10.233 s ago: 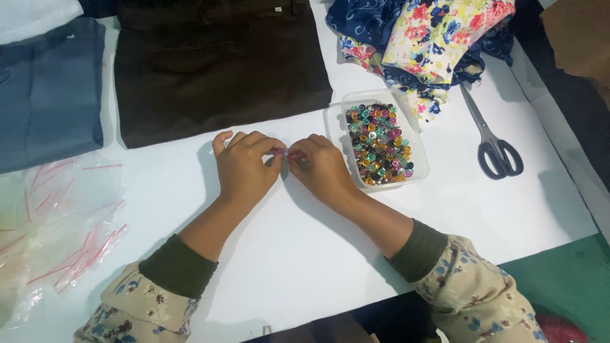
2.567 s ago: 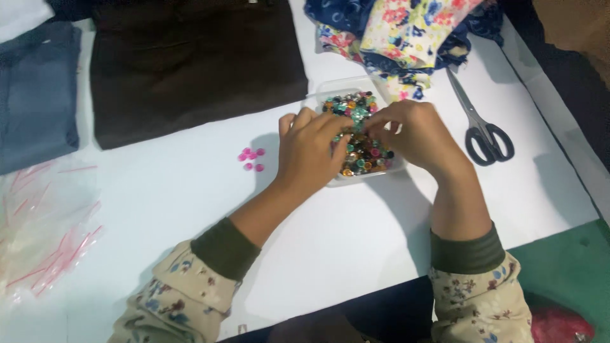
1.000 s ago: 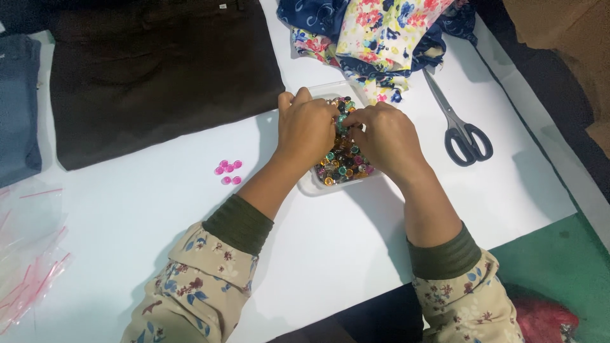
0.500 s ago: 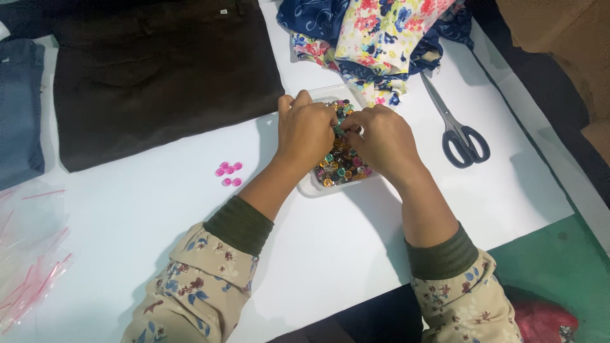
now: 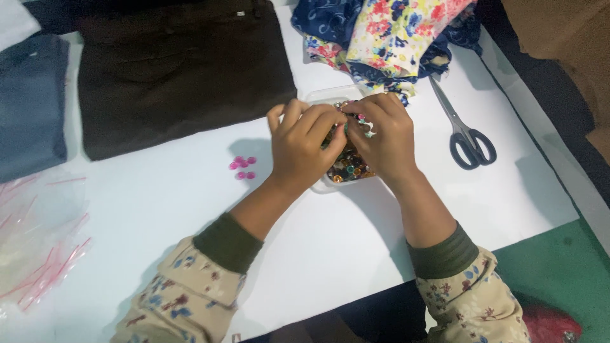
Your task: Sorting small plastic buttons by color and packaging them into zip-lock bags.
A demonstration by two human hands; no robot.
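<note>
Both hands are over a small clear plastic tray [image 5: 321, 184] filled with several colourful buttons [image 5: 346, 168]. My left hand [image 5: 304, 143] curls over the tray's left side, fingertips down among the buttons. My right hand [image 5: 381, 136] covers the right side, fingers pinched together near a small button at the fingertips. The two sets of fingertips nearly meet above the tray. A little cluster of pink buttons [image 5: 243, 168] lies on the white table [image 5: 159, 209] to the left of the tray.
Black-handled scissors [image 5: 462, 130] lie right of the tray. Floral cloth [image 5: 394, 35] is bunched behind it. A dark brown garment [image 5: 178, 70] and blue jeans [image 5: 28, 101] lie at the back left. Clear zip bags [image 5: 35, 241] sit at the left edge.
Ten seconds ago both hands worked together on the bare table left of the tray; pink buttons now lie there. Both hands have moved onto the tray and stayed there over the last second.
</note>
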